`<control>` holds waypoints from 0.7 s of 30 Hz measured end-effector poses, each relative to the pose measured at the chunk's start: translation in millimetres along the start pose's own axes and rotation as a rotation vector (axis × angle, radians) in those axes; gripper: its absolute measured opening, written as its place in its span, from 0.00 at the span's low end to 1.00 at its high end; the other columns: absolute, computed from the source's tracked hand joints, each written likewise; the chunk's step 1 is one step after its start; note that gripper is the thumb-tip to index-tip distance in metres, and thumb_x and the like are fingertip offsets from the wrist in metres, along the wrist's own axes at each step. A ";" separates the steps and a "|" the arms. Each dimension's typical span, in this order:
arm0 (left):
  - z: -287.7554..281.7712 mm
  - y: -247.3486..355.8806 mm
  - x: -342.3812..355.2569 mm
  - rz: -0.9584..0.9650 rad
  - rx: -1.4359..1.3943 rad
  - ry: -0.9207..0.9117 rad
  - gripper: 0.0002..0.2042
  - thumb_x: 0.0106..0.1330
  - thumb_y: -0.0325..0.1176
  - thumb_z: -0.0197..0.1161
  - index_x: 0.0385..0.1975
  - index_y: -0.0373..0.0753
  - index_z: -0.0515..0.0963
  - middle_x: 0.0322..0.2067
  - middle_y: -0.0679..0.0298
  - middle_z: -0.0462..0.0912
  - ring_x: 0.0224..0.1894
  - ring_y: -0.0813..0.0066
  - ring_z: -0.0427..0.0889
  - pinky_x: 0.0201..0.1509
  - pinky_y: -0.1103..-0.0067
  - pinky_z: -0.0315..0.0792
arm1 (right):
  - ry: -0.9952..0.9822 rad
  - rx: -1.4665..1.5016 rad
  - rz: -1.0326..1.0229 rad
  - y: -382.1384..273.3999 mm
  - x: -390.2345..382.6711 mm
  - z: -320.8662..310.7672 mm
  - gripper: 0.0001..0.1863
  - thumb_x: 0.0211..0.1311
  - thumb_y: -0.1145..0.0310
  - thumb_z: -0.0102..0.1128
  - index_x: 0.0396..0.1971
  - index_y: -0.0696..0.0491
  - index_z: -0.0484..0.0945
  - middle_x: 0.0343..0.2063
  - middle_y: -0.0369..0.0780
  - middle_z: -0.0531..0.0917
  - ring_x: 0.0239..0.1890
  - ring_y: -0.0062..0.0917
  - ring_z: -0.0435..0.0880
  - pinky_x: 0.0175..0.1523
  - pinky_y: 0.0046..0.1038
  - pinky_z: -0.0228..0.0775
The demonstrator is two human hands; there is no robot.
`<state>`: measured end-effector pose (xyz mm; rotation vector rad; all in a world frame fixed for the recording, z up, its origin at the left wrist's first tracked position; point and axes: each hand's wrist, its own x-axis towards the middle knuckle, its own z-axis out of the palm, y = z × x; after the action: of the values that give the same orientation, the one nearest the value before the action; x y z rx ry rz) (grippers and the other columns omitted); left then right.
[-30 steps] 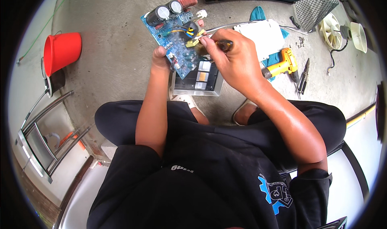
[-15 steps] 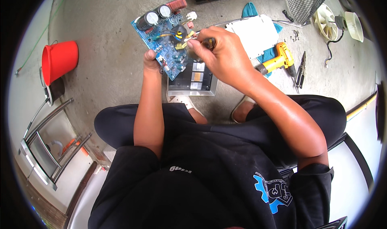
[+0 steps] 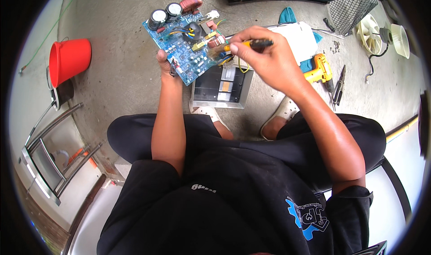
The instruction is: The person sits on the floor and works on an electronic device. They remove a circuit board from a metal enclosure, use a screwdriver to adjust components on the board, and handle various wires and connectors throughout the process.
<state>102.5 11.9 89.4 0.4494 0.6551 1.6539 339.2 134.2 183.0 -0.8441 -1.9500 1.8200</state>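
Note:
My left hand grips the lower left edge of a blue circuit board, thumb on top and the other fingers hidden beneath. The board is held tilted above a grey metal housing on the floor. Two large capacitors and a copper coil stand along its far edge. In my right hand is a brush with a yellow and black handle, its bristles touching the components at the board's right side. Wires hang from the board near the brush.
To the right lie a white cover panel, a blue cloth, a yellow cordless drill, pliers and loose screws. Fan wheels and a mesh guard are farther right. A red bucket stands at left.
My right hand has shifted right and turned, showing the brush and its bristles more plainly. The board stays in my left hand, slightly moved. The whole view has shifted a little.

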 end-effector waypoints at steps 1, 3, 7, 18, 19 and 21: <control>-0.7 0.7 0.2 0.009 0.010 -0.008 0.70 0.39 0.64 0.88 0.82 0.40 0.55 0.70 0.37 0.70 0.69 0.37 0.75 0.73 0.47 0.75 | 0.008 -0.079 -0.019 4.9 0.3 2.4 0.08 0.72 0.69 0.73 0.44 0.57 0.90 0.40 0.36 0.90 0.42 0.16 0.85 0.47 0.23 0.78; -1.9 2.0 -0.2 -0.012 0.005 -0.034 0.69 0.40 0.64 0.88 0.82 0.39 0.55 0.70 0.37 0.70 0.69 0.36 0.76 0.73 0.47 0.75 | 0.013 -0.219 -0.092 15.3 3.6 2.9 0.08 0.71 0.70 0.73 0.45 0.57 0.90 0.40 0.35 0.90 0.42 0.16 0.86 0.47 0.23 0.78; -4.2 2.4 -0.5 -0.001 0.036 -0.027 0.69 0.42 0.64 0.88 0.82 0.38 0.53 0.69 0.37 0.72 0.69 0.38 0.77 0.72 0.46 0.76 | 0.152 -0.052 0.104 32.8 13.6 -3.6 0.10 0.67 0.68 0.74 0.42 0.58 0.92 0.34 0.43 0.93 0.36 0.19 0.88 0.44 0.27 0.79; -11.6 5.5 -4.1 0.013 -0.141 -0.114 0.63 0.45 0.60 0.87 0.81 0.42 0.58 0.69 0.41 0.73 0.66 0.42 0.80 0.72 0.49 0.77 | 0.126 0.178 0.078 30.7 7.3 4.0 0.11 0.69 0.70 0.73 0.47 0.57 0.92 0.40 0.40 0.94 0.44 0.19 0.89 0.52 0.23 0.80; -11.3 4.8 -3.3 0.024 -0.120 -0.094 0.63 0.44 0.59 0.87 0.80 0.42 0.58 0.69 0.41 0.73 0.66 0.43 0.80 0.72 0.50 0.78 | 0.108 0.171 0.120 28.2 8.1 2.6 0.10 0.69 0.70 0.73 0.46 0.57 0.92 0.40 0.40 0.94 0.44 0.20 0.89 0.53 0.23 0.80; -10.3 6.0 -2.6 0.058 -0.098 -0.117 0.62 0.44 0.59 0.87 0.80 0.43 0.59 0.69 0.42 0.72 0.65 0.45 0.80 0.71 0.52 0.78 | 0.077 0.229 0.077 21.8 11.3 0.6 0.10 0.68 0.71 0.74 0.45 0.59 0.92 0.41 0.41 0.94 0.45 0.20 0.89 0.55 0.24 0.80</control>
<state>92.0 7.0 85.6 0.4946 0.4765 1.6927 334.4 140.9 159.8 -0.9094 -1.6445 1.9772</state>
